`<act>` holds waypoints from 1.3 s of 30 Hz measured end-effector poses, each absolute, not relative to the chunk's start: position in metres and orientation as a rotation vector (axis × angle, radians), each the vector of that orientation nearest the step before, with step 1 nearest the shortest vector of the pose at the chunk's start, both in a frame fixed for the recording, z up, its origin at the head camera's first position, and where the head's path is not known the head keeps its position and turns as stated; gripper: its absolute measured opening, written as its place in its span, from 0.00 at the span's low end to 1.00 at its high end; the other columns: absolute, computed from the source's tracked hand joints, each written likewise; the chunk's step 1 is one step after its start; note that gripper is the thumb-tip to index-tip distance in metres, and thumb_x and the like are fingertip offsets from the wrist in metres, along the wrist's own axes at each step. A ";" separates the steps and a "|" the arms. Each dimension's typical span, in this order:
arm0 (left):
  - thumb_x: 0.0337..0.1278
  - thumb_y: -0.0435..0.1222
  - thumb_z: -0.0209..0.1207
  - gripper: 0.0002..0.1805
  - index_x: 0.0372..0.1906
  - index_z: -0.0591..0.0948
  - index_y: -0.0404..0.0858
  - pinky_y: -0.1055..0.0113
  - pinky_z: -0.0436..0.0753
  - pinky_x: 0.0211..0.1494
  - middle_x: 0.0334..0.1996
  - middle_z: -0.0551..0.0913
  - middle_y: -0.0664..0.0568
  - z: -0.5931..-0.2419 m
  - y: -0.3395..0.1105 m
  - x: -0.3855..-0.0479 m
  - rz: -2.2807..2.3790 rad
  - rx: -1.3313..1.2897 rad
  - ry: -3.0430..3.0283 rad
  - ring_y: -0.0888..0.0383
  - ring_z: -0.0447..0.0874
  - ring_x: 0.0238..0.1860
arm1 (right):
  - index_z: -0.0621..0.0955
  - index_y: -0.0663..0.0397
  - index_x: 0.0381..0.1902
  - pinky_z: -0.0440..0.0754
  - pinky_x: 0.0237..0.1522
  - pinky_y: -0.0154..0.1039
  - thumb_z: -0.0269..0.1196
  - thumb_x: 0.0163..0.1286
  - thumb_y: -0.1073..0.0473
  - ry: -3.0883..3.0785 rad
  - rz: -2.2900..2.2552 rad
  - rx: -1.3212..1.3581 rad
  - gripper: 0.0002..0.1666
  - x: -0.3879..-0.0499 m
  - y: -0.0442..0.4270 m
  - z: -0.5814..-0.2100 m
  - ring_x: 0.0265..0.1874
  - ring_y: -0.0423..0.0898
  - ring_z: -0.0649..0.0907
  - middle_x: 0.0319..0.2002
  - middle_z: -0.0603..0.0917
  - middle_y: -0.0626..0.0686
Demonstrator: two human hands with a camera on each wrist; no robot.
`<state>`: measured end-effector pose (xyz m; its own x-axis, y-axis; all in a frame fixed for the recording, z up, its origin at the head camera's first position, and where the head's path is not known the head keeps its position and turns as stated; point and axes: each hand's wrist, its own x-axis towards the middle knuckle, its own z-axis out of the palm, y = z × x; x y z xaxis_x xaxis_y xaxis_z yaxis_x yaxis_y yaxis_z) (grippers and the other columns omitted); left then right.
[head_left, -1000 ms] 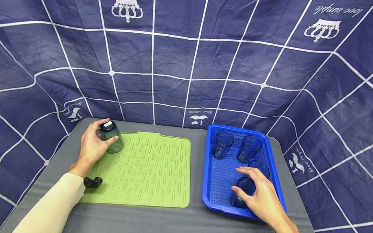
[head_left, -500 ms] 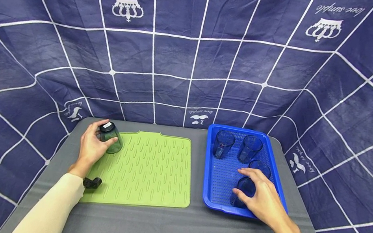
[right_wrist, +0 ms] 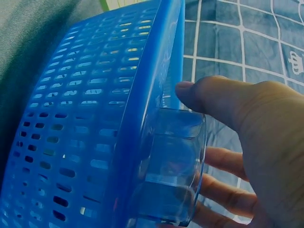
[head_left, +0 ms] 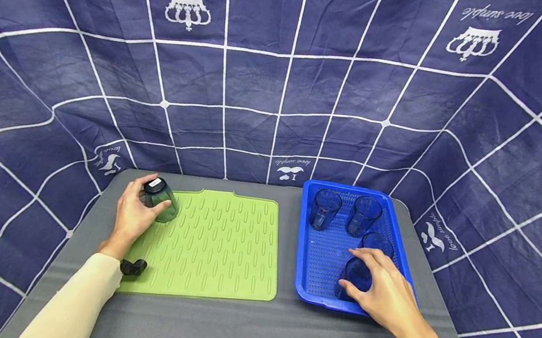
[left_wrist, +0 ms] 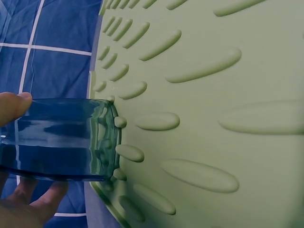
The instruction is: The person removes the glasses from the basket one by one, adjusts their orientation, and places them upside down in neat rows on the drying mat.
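My left hand grips a tinted drinking glass turned upside down, with a white label on its base. Its rim meets the far left corner of a ribbed green drying mat; the left wrist view shows the thumb on one side of the glass and fingers on the other. My right hand is spread around an upright blue glass in the near part of a blue plastic basket. In the right wrist view a gap shows between the thumb and this glass; finger contact behind it is unclear.
Two more glasses stand at the basket's far end, one at the left and one at the right. A third glass is partly behind my right hand. Checked cloth hangs behind the grey table.
My right hand has come slightly lower and nearer to me around the near glass. The left hand and its glass have hardly moved.
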<state>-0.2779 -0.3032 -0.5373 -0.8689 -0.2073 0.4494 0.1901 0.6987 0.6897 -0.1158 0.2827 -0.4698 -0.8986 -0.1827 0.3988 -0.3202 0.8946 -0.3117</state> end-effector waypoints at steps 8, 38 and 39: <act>0.56 0.28 0.87 0.46 0.81 0.80 0.40 0.39 0.81 0.66 0.64 0.84 0.28 -0.540 -0.302 -0.277 -1.046 -0.007 -2.419 0.27 0.87 0.63 | 0.89 0.49 0.70 0.93 0.53 0.73 0.90 0.59 0.44 -2.771 0.482 0.310 0.43 -0.112 0.283 -0.469 0.65 0.66 0.91 0.65 0.91 0.58; 0.57 0.29 0.86 0.46 0.81 0.80 0.39 0.37 0.79 0.66 0.67 0.83 0.27 -0.538 -0.301 -0.274 -1.060 -0.001 -2.405 0.27 0.85 0.64 | 0.90 0.49 0.69 0.93 0.40 0.71 0.90 0.58 0.45 -2.810 0.514 0.263 0.43 -0.113 0.284 -0.467 0.56 0.68 0.94 0.63 0.92 0.56; 0.57 0.29 0.86 0.46 0.81 0.79 0.39 0.37 0.79 0.66 0.67 0.83 0.27 -0.538 -0.301 -0.274 -1.059 0.000 -2.405 0.27 0.85 0.64 | 0.90 0.49 0.70 0.93 0.40 0.71 0.90 0.58 0.44 -2.812 0.515 0.261 0.43 -0.113 0.283 -0.467 0.56 0.68 0.94 0.63 0.92 0.56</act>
